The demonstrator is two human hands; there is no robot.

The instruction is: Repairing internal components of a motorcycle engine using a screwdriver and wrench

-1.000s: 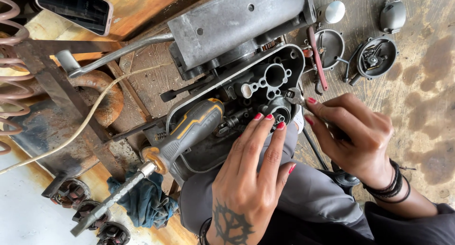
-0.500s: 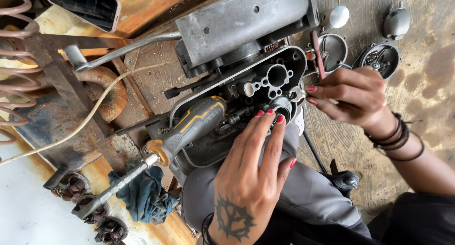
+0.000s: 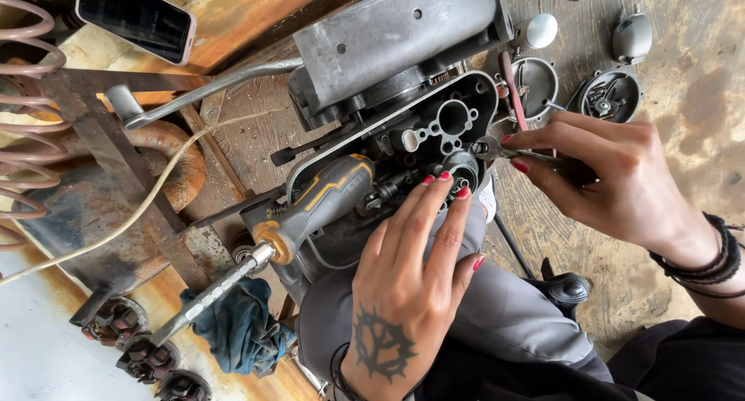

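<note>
Left fingers [image 3: 434,185] spread on open engine casing [image 3: 434,137]; right fingers [image 3: 535,149] pinching pliers [image 3: 504,150].

place: repair workshop | signs: rusty workbench [image 3: 256,13], opened engine casing [image 3: 403,137], screwdriver [image 3: 310,211], oily rag [image 3: 237,331]

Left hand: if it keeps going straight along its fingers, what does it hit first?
The left hand points up and slightly right. Its fingertips already seem to rest on the round dark part in the open engine casing, so that comes first. Actual contact is hard to judge from above.
</note>
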